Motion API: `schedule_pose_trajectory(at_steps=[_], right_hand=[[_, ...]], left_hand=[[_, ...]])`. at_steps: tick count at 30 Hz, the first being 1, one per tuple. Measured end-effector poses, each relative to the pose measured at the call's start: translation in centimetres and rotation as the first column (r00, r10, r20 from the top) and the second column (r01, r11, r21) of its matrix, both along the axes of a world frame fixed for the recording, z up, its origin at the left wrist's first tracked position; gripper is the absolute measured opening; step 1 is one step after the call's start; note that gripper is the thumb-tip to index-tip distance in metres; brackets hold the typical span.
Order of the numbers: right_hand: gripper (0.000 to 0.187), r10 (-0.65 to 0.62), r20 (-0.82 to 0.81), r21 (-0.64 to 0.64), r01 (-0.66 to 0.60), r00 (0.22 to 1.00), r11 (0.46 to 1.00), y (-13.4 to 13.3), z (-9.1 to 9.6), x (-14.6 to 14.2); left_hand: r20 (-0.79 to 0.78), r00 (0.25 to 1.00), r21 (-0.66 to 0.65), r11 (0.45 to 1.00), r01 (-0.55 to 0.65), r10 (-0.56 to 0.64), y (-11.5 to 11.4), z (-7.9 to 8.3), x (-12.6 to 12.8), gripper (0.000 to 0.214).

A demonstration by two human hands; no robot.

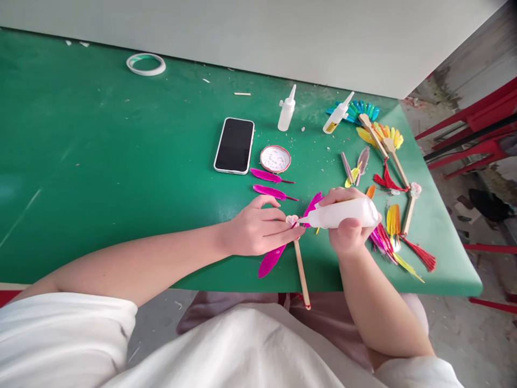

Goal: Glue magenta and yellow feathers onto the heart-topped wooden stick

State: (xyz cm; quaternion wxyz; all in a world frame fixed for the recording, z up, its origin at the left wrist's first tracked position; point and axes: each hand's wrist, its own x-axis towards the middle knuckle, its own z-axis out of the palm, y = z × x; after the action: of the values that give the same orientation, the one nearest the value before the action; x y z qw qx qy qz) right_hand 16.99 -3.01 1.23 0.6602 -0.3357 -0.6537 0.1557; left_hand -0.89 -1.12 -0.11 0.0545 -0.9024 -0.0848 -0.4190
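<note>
— While looking down at the near edge of the green table (100, 161), saw the left hand (258, 229) lying palm down, fingers together and pressed flat onto the pale head of a wooden stick (301, 272).
— And to the right?
— Found the right hand (347, 226) wrapped around a white glue bottle (343, 214), fingers closed on its body, nozzle pointed left with its tip at the stick's head, just beside the left fingertips. Could not tell whether touching or only close.
— Noticed feathers there?
— Counted two at that head: a pink feather (270, 260) sticking out near-left from under the left hand, and a second pink feather (313, 203) slanting far-right behind the nozzle. Saw the stick's lower end hanging past the table's near edge, over the lap.
— Farther off?
— Spotted two loose pink feathers (266, 175) just beyond the left hand, then a round lid (275, 159) with white stuff in it and a dark phone (235, 145) face up to its left. Farther back, made out two small nozzle bottles (286, 110), one upright, one tilted. On the right, saw feather fans (379, 134) on sticks with red tassels (420, 253); far left, a tape roll (146, 64).
</note>
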Motion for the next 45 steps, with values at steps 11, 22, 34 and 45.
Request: schedule_pose_trajectory(at_steps=[11, 22, 34, 45], right_hand=[[0.038, -0.155, 0.018, -0.066, 0.156, 0.988, 0.986, -0.1, 0.2, 0.3], [0.037, -0.154, 0.013, -0.070, 0.154, 0.988, 0.986, -0.3, 0.4, 0.5], [0.042, -0.242, 0.002, -0.068, 0.241, 0.970, 0.968, -0.4, 0.7, 0.6], [0.040, -0.045, -0.021, 0.008, 0.045, 0.999, 0.999, -0.5, 0.0, -0.4]], left_hand=[[0.003, 1.000, 0.005, 1.000, -0.011, 0.011, -0.1, 0.1, -0.1, 0.021], [0.003, 1.000, -0.014, 1.000, -0.001, 0.001, -0.1, 0.2, -0.2, 0.019], [0.017, 1.000, -0.019, 1.000, 0.007, -0.007, -0.2, 0.8, 0.0, 0.017], [0.013, 1.000, -0.027, 1.000, 0.008, -0.007, -0.1, 0.5, -0.1, 0.017]])
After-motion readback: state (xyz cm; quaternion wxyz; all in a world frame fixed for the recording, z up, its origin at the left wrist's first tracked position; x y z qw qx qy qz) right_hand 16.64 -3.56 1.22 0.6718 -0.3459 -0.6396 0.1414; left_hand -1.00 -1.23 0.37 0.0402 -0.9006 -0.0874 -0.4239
